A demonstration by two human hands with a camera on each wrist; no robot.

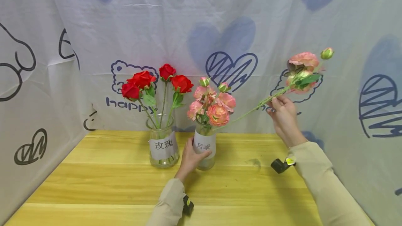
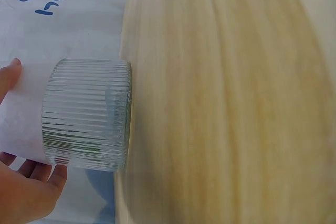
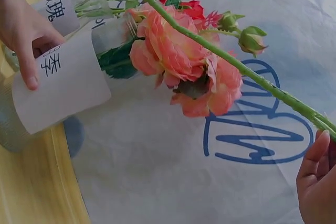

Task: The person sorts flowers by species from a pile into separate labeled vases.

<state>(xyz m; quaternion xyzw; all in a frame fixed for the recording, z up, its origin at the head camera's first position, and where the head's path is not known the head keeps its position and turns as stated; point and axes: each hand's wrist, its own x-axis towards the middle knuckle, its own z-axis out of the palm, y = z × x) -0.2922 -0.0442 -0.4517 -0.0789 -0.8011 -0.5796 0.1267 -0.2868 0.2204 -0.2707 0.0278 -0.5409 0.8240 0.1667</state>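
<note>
My left hand grips the lower part of a clear ribbed glass vase with a white paper label, which stands upright on the table. In the left wrist view, fingers and thumb lie on both sides of the vase. Pink flowers and buds fill its mouth. To the right, my right hand pinches a long green stem just below its pink blooms. The stem slants down to the left, and its lower end overlaps the vase's flowers in the right wrist view.
Close on the left stands another labelled glass vase with several red roses. A patterned cloth hangs behind the wooden table and along both sides. Black wrist cameras sit at the sleeves.
</note>
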